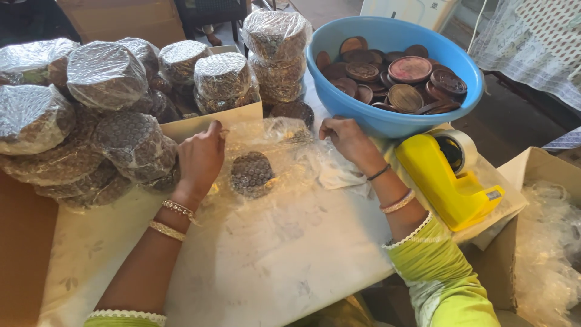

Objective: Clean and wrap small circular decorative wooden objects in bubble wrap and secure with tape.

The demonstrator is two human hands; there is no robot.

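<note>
your left hand [201, 158] rests on the near-left edge of a clear bubble wrap sheet [275, 142] spread on the pale counter [272, 266], thumb and forefinger pinched together on the sheet's upper corner. your right hand [346, 138] is at the sheet's far right edge, fingers curled down and closed on the plastic there. between your two hands, under the wrap, lies a dark round disc [251, 174], flat on the counter and nearer your left hand.

just beyond your right hand stands a blue plastic basin [387, 118] filled with brown round discs, some lying flat, others leaning on edge. to the right of your right forearm sits a yellow tape dispenser [445, 178] with a roll of clear tape, touching the basin's lower side. to the left of your left hand, a heap of wrapped round bundles [103, 115] is piled in and over an open cardboard box [209, 124]; more wrapped bundles are stacked behind the sheet. at the right edge, a second cardboard box [548, 242] holds loose clear wrap.
</note>
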